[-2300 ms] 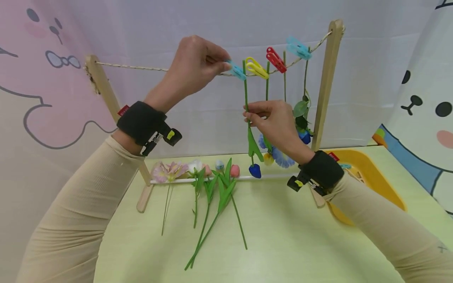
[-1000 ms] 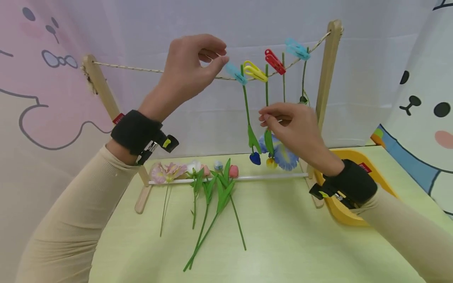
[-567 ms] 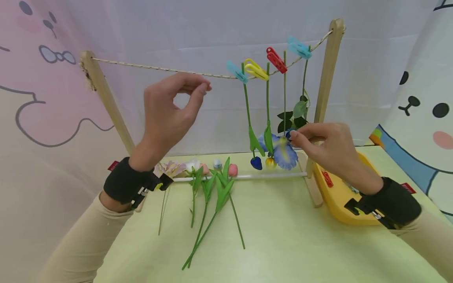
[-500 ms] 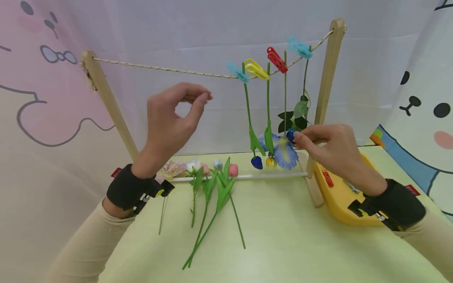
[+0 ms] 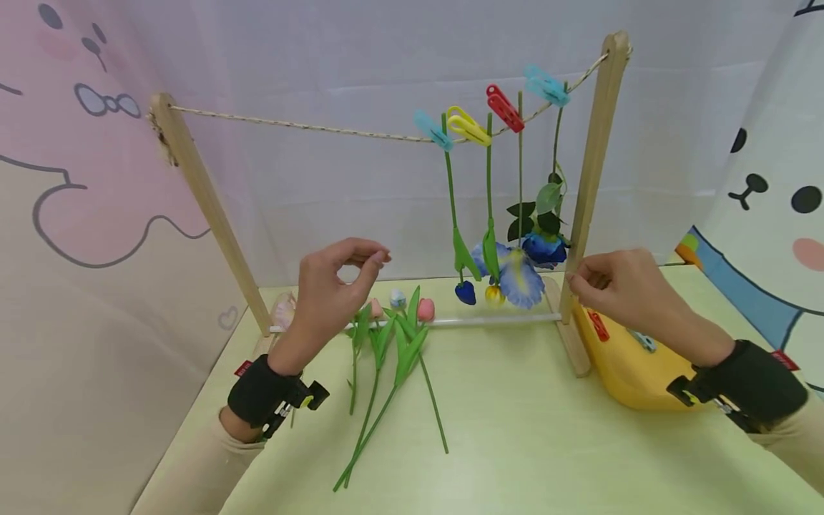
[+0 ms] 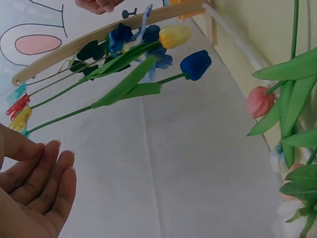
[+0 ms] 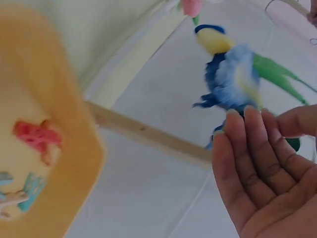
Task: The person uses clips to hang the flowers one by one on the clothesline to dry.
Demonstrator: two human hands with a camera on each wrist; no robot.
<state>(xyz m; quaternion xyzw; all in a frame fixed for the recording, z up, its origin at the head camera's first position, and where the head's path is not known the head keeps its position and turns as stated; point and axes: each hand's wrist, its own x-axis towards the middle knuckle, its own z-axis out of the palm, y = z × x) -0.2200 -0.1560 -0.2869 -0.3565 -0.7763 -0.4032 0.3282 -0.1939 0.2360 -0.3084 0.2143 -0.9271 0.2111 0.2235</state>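
Below and to the right of your left hand's fingertips, apart from them: the pink tulip, laid among others on the table. Long axis of the bunch runs from blooms by the white rod back toward you. Stems cross under overlapping leaves; which stem is whose, cannot tell. Those are the snag. Left hand is nearer; its fingers curl loosely, thumb close to the index tip, nothing held. Your right hand, well apart, sits by the wooden post, fingertips gathered near the thumb, likewise without a hold; the yellow tray with a red peg lies below those fingers. Between your hands, the blue tulip hangs head down from the rope.
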